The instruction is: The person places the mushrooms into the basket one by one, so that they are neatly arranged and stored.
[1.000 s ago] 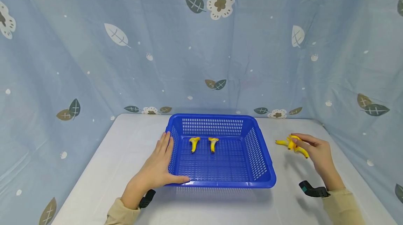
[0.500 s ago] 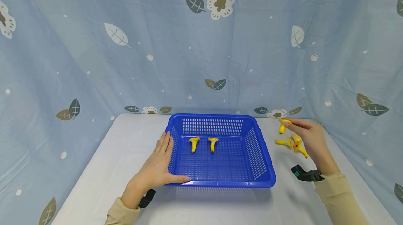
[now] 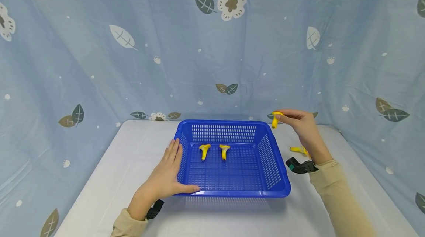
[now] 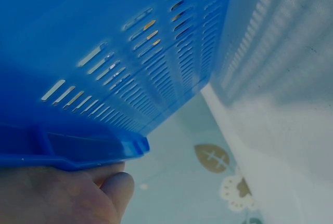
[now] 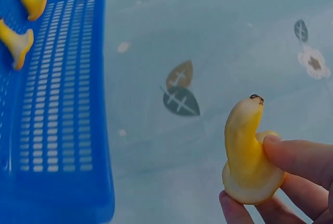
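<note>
A blue slotted basket (image 3: 279,178) stands mid-table with two small yellow banana pieces (image 3: 204,151) (image 3: 224,151) on its floor; both pieces also show in the right wrist view (image 5: 32,0) (image 5: 15,42). My left hand (image 3: 166,174) lies flat against the basket's left wall, thumb along the front rim, and its fingers (image 4: 104,187) sit under the rim (image 4: 93,154). My right hand (image 3: 300,122) pinches another banana piece (image 3: 275,119) (image 5: 247,156) in the air above the basket's far right corner.
More yellow banana pieces (image 3: 299,150) lie on the white table (image 3: 109,178) right of the basket, partly hidden by my right forearm. A blue leaf-patterned cloth (image 3: 212,45) hangs behind and at both sides.
My right hand picked one banana piece from the pile on the right, lifted it and carried it left toward the basket's far corner. The left hand stayed put.
</note>
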`<action>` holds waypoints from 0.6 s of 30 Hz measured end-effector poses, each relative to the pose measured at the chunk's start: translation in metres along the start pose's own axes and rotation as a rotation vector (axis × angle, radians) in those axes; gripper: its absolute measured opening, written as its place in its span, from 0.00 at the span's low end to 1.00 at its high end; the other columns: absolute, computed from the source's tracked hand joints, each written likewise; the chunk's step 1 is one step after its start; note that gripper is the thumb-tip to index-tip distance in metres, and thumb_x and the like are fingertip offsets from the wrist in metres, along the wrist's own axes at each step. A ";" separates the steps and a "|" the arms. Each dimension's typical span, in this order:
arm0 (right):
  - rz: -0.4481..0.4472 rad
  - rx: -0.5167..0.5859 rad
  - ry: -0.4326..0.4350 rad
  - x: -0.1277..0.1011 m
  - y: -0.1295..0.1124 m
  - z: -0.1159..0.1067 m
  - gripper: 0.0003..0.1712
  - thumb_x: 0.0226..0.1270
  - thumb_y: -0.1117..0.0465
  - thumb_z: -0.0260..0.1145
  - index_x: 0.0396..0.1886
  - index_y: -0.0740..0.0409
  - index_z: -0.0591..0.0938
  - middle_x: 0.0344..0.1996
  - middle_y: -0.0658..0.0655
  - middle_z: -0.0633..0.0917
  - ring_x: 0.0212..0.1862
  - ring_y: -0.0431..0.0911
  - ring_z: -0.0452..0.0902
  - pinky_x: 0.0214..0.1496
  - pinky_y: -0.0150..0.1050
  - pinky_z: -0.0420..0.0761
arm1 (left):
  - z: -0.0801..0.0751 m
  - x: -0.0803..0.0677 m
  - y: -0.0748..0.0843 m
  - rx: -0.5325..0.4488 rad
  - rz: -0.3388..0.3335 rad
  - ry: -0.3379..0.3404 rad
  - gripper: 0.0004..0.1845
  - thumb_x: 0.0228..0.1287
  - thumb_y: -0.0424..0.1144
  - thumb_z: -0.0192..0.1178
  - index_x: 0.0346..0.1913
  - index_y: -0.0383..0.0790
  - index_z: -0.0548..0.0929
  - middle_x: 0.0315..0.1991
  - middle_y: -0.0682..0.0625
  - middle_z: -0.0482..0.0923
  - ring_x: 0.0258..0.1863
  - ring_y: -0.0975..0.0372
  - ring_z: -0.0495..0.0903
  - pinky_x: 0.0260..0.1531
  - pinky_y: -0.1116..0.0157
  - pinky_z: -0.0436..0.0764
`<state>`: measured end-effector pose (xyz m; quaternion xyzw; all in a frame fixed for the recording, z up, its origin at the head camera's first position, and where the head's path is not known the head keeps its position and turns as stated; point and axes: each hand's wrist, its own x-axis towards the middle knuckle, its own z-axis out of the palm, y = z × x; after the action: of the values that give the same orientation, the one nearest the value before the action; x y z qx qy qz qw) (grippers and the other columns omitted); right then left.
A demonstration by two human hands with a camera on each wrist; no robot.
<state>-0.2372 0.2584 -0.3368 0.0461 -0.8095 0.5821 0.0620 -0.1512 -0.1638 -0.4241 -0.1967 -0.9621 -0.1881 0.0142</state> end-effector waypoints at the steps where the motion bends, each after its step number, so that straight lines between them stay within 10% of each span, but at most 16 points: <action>1: -0.006 -0.002 -0.002 0.002 -0.002 0.004 0.29 0.66 0.50 0.70 0.56 0.67 0.82 0.42 0.43 0.87 0.56 0.45 0.72 0.69 0.62 0.62 | 0.000 0.000 0.000 0.000 0.000 0.000 0.78 0.38 0.85 0.57 0.77 0.27 0.41 0.79 0.36 0.31 0.78 0.45 0.31 0.72 0.44 0.48; 18: -0.040 -0.002 -0.150 0.022 0.010 0.065 0.19 0.68 0.59 0.69 0.53 0.67 0.85 0.48 0.64 0.86 0.50 0.48 0.81 0.58 0.50 0.78 | 0.000 0.000 0.000 -0.001 0.006 0.003 0.77 0.39 0.79 0.64 0.77 0.26 0.41 0.79 0.35 0.30 0.78 0.44 0.31 0.72 0.44 0.48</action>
<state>-0.2638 0.2002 -0.3635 0.1054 -0.8114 0.5748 0.0129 -0.1508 -0.1638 -0.4242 -0.1993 -0.9615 -0.1887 0.0159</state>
